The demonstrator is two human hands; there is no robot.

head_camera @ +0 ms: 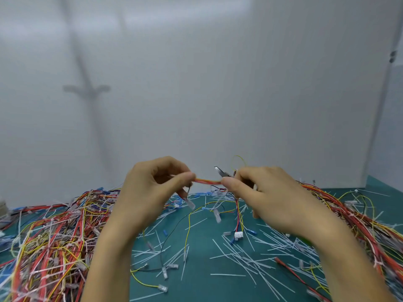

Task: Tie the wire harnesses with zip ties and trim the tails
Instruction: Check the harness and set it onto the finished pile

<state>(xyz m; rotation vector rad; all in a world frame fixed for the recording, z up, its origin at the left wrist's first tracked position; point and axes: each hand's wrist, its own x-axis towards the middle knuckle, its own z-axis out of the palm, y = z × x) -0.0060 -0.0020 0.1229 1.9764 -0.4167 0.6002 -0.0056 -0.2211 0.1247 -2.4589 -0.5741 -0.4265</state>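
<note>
A short stretch of a red, orange and yellow wire harness (207,182) is pulled straight between my two hands, raised above the green mat (200,243). My left hand (150,190) pinches its left end between thumb and fingers. My right hand (263,192) pinches the right end and also holds metal cutters (221,171), whose tips poke up and left above the harness. The harness wires hang down from my right hand to a white connector (238,234). No zip tie shows on the held stretch.
A tangled heap of tied harnesses (50,240) covers the mat at the left. Another pile of harnesses (357,223) runs along the right. Several cut white zip-tie tails (246,256) and loose terminals litter the middle. A white wall stands close behind.
</note>
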